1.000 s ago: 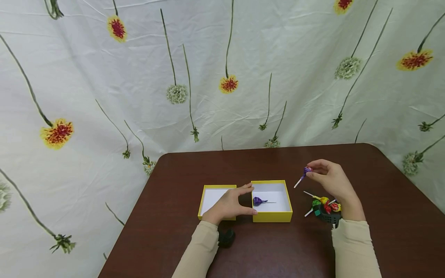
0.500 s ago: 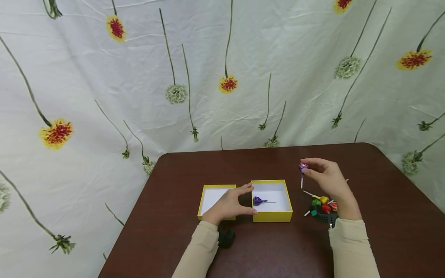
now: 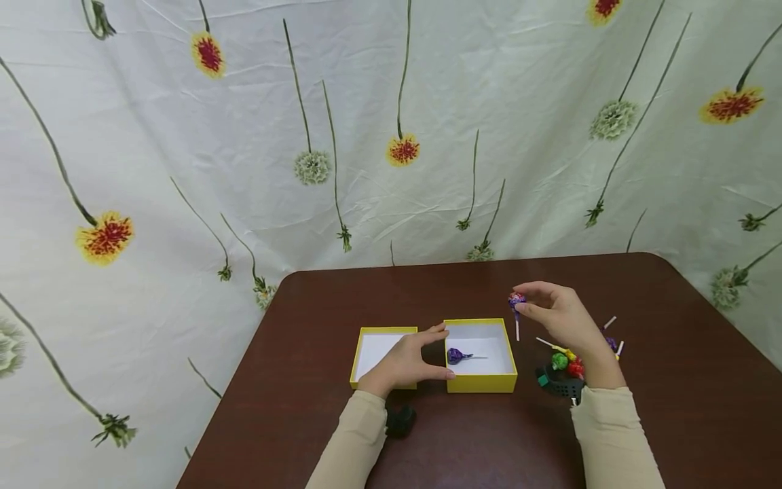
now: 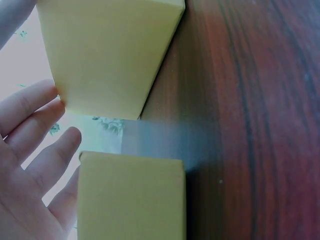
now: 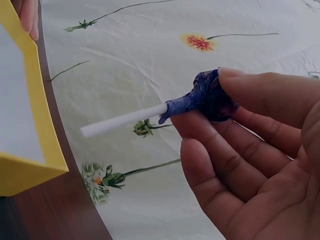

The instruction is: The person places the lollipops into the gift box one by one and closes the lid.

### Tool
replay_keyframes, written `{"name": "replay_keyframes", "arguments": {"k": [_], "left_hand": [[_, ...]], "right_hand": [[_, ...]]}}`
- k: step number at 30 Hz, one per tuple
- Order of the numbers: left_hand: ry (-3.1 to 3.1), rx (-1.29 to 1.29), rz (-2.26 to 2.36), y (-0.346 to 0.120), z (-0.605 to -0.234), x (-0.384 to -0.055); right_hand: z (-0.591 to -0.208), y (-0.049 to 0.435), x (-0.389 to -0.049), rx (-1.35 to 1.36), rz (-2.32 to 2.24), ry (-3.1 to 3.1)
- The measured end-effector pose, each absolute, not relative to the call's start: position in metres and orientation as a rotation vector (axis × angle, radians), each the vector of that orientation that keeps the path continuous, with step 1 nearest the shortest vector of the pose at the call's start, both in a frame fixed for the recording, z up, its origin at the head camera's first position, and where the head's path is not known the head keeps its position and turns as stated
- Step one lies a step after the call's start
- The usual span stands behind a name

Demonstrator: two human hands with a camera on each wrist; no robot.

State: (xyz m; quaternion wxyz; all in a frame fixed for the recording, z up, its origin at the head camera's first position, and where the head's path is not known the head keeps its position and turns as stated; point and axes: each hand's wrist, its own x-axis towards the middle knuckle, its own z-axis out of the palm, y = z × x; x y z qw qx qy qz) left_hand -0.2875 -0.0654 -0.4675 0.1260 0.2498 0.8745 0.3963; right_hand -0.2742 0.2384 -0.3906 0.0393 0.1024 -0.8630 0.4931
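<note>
In the head view, two yellow card boxes with white insides are seen on a dark brown wooden table [image 3: 293, 407]: one left box [image 3: 389, 329] and one right box [image 3: 480, 384]. One purple-wrapped lollipop [image 3: 455, 356] is laid in the right box. One red-and-purple wrapped lollipop [image 3: 516, 299] is pinched in the right hand [image 3: 565, 319], near that box but outside it. The left hand [image 3: 406, 363] is spread wide at the right box's left side. By the right wrist, one green lollipop [image 3: 559, 361], one red lollipop [image 3: 575, 368] and one yellow lollipop [image 3: 571, 354] can be seen; more are partly hidden, so all cannot be counted. In the left wrist view, two yellow boxes are shown, and one is touched by fingertips. In the right wrist view, one lollipop is held narrowly between thumb and fingers, its one white stick left bare.
</note>
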Motion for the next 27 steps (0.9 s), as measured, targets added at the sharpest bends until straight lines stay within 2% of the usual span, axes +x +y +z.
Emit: {"name": "replay_keyframes", "arguments": {"k": [27], "left_hand": [[2.586,0.729,1.108,-0.064,-0.464,-0.289]], "right_hand": [[-0.399,0.207,-0.281,0.608,1.507,-2.671]]}}
